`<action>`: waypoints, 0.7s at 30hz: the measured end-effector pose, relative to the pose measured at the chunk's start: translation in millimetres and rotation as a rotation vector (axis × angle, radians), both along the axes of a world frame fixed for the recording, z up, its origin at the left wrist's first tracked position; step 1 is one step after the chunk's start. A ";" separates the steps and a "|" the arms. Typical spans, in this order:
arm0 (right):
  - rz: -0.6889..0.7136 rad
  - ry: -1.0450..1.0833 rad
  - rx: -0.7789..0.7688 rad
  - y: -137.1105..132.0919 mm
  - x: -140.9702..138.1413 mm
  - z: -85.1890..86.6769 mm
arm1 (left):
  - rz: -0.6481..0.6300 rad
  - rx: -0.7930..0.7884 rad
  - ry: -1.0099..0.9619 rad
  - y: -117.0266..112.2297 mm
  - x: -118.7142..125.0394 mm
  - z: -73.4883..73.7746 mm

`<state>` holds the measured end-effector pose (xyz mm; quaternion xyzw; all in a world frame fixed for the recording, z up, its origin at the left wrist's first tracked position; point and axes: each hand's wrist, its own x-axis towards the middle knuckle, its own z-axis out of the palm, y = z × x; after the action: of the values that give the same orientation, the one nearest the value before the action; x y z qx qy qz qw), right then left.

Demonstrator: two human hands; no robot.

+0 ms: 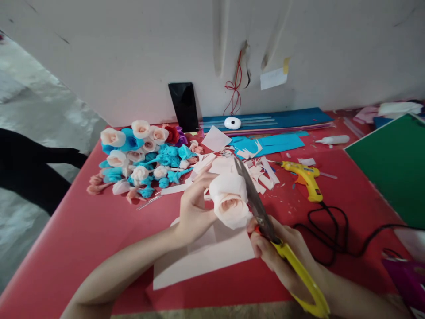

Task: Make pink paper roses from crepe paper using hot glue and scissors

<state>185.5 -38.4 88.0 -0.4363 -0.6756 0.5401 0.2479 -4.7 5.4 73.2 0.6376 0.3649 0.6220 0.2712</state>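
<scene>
My left hand (194, 208) is closed on a pale pink paper rose (229, 201), held above the red table (66, 239). My right hand (282, 257) grips yellow-handled scissors (265, 221); their dark blades run up along the rose's right side. Beneath both hands lies a sheet of pale pink paper (202, 259).
A heap of finished pink and blue paper flowers (139, 155) sits at the left. A yellow glue gun (307, 177) with a black cord (335, 230) lies at the right. Blue paper sheets (275, 141), paper scraps, a glue bottle (332, 140), a green board (395, 164) and a black phone (184, 106) stand farther back.
</scene>
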 end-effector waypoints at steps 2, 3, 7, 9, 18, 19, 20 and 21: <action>-0.050 0.069 -0.084 -1.6 -0.2 -3.3 | 0.024 -0.025 -0.010 0.1 0.0 0.5; -0.064 0.103 -0.108 -2.2 -0.3 -5.3 | 0.044 -0.036 -0.015 0.4 0.2 1.0; -0.063 0.167 -0.194 -3.2 -3.0 -8.0 | 0.132 -0.081 -0.046 2.3 1.0 3.9; -0.076 0.160 -0.241 -3.2 -5.6 -4.4 | 0.136 -0.083 -0.051 3.0 0.8 4.8; -0.009 -0.019 -0.063 -5.2 -0.8 -4.9 | 0.064 -0.039 -0.009 1.1 0.1 2.0; -0.008 -0.033 -0.062 -5.8 0.4 -7.0 | 0.055 -0.039 -0.009 0.7 0.1 1.8; -0.010 -0.052 -0.072 -6.3 1.2 -8.6 | 0.047 -0.042 -0.013 0.3 0.2 1.5; -0.012 -0.072 -0.086 -6.7 1.6 -9.6 | 0.039 -0.047 -0.019 0.0 0.2 1.3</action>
<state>187.1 -45.1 78.4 -0.4698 -0.6576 0.5511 0.2075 -4.5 5.4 74.4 0.6177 0.3891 0.6246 0.2773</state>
